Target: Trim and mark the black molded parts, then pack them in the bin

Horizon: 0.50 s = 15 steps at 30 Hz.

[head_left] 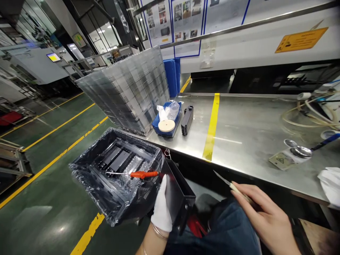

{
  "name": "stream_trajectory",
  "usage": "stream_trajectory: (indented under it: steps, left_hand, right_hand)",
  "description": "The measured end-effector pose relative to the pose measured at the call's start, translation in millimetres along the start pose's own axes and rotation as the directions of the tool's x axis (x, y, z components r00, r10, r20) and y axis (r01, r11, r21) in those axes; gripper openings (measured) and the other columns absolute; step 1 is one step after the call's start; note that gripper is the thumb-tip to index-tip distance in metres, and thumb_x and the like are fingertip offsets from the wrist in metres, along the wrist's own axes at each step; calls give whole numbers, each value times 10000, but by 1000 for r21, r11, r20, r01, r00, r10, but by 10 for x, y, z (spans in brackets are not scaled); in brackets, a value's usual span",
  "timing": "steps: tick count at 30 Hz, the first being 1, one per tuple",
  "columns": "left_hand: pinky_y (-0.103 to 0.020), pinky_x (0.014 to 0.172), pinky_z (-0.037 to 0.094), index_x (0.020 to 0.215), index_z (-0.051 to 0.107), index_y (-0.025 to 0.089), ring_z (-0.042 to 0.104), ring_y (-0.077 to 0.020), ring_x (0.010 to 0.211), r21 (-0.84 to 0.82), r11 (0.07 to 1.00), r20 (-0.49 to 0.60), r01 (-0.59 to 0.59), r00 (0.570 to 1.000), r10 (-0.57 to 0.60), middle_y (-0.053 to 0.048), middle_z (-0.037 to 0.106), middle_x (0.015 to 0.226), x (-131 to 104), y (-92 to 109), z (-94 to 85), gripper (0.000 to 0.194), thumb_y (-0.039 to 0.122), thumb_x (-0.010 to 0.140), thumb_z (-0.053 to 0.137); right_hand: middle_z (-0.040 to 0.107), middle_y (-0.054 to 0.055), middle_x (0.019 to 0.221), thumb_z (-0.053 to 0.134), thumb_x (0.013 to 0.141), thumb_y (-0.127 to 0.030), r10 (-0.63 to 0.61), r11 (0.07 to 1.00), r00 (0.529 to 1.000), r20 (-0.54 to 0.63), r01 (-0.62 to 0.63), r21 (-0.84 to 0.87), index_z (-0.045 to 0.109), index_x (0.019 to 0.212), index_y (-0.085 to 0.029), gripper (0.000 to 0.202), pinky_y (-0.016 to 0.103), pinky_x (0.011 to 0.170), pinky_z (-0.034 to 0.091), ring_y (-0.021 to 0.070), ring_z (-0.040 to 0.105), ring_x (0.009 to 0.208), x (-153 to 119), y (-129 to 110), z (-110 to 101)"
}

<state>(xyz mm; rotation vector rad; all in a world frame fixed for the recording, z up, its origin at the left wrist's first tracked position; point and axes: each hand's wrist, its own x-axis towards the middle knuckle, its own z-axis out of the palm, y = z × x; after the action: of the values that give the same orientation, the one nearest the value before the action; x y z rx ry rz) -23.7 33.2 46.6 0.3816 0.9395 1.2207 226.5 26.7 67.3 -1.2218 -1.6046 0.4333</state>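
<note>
A white glove covers the left hand (162, 209) beside a black part (177, 194); an orange-handled screwdriver (134, 174) lies in a black bin (106, 184) lined with clear film. A yellow stripe (211, 127) crosses the grey steel worktop (252, 131), near a blue tray (167, 122).

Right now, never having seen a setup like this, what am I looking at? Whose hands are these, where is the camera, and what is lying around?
The one picture comes from a camera on the person's head, looking down at their own hands in a factory hall. The left hand wears a white glove and holds a black part upright on the lap. The bare right hand holds a thin blade. To the left stands a bin lined with clear plastic, with black pieces and a screwdriver with an orange handle inside. On the steel bench lie a stack of clear trays, a small blue tray with a round disc, another black part and yellow tape.
</note>
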Motion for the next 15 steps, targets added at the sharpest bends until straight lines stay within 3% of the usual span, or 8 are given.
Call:
stream_trajectory:
  steps: [3,6,9,12,13,15]
  left_hand:
    - [-354,1170,352,1061,748,214,544,-241,1284,-320,922,83,219,976,-203,-22,730,1147,33,8,-41,359,497,880,621]
    - [-374,1118,409,1115,715,181,649,-225,1109,-463,806,184,370,929,-320,-39,740,1104,33,15,-88,443,540,872,621]
    - [-377,1057,461,1075,717,136,682,-234,1016,-496,767,205,407,913,-352,-72,750,1047,12,48,-105,456,531,861,639]
    - [-381,1054,464,1093,711,118,679,-248,1047,-487,776,203,401,916,-346,-88,747,1075,-8,79,-113,450,504,878,628]
    - [-379,1054,464,1101,709,118,676,-249,1061,-481,781,210,398,917,-338,-89,745,1086,-10,81,-122,441,493,887,621]
    - [-384,1045,471,1106,714,141,676,-255,1073,-461,803,218,378,925,-311,-82,746,1090,-5,70,-155,431,500,895,605]
  right_hand:
    - [743,-20,895,643,912,-277,18,996,977,213,-36,80,740,960,-277,108,105,736,542,103,716,781,-31,-114,-102]
    - [725,-39,754,588,944,-275,7,983,881,473,-94,160,742,872,-271,170,120,620,530,93,687,653,-89,-265,-86]
    - [705,-19,716,534,976,-304,15,970,786,618,-161,181,729,836,-241,248,162,593,509,102,660,629,-125,-341,-55]
    - [707,-6,732,535,980,-331,11,964,702,712,-196,178,731,833,-237,262,177,603,505,111,664,648,-118,-353,-58]
    - [710,-3,738,539,979,-333,11,964,697,717,-199,179,733,837,-237,260,179,605,507,113,665,653,-112,-352,-56]
    - [709,1,728,540,977,-335,12,963,733,681,-192,189,734,835,-231,263,181,595,505,114,661,641,-104,-349,-38]
